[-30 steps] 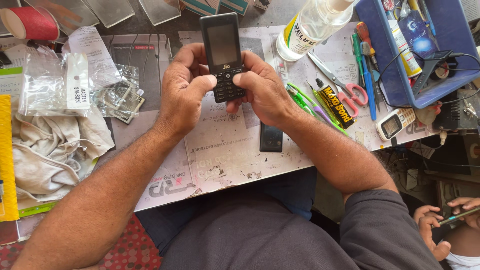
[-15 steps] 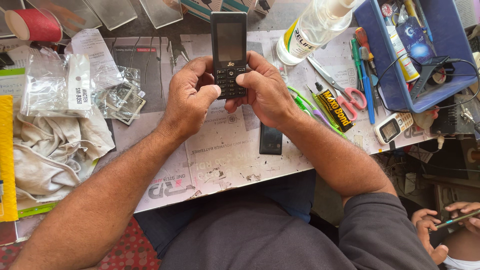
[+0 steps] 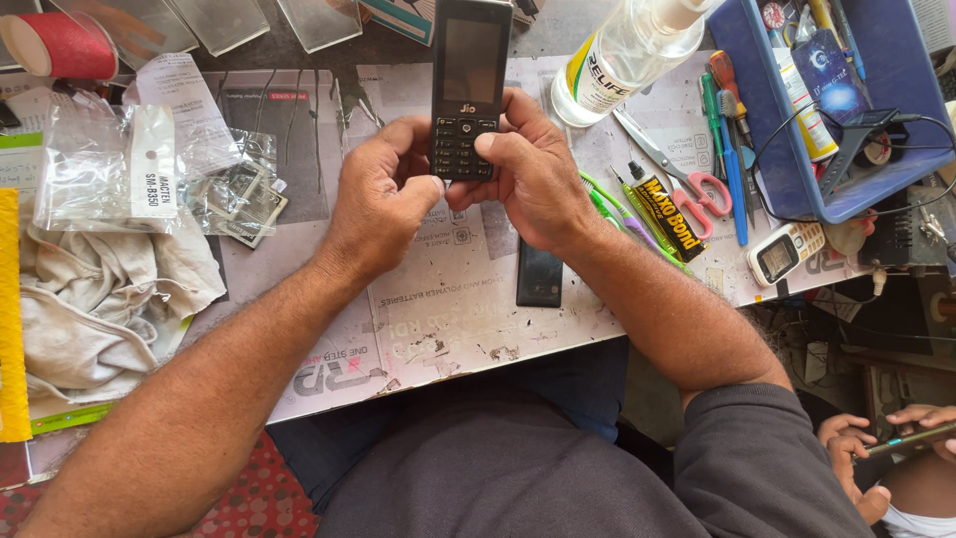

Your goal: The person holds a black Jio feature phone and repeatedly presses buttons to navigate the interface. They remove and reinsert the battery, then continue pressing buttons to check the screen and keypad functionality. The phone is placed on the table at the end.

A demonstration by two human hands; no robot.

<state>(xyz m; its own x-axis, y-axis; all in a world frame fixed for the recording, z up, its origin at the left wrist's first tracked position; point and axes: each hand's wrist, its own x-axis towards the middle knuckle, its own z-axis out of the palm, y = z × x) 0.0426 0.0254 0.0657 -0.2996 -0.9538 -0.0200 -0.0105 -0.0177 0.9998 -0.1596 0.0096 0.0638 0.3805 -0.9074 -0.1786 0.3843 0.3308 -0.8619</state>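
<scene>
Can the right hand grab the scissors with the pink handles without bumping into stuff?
Probably yes. The right hand is busy holding the black keypad phone, but the scissors lie close by on the paper with nothing on top. Only green pens and a glue tube sit between, low and flat.

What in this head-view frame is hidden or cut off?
- Keypad phone: lower end covered by left hand and right hand.
- Clear bottle: top cut by the upper edge.
- Blue tray: contents too tangled to tell.

Open paper [image 3: 448, 319] below hands; black slab [image 3: 539, 274], glue tube [image 3: 665, 214], scissors [image 3: 677, 169] crowding right.
</scene>
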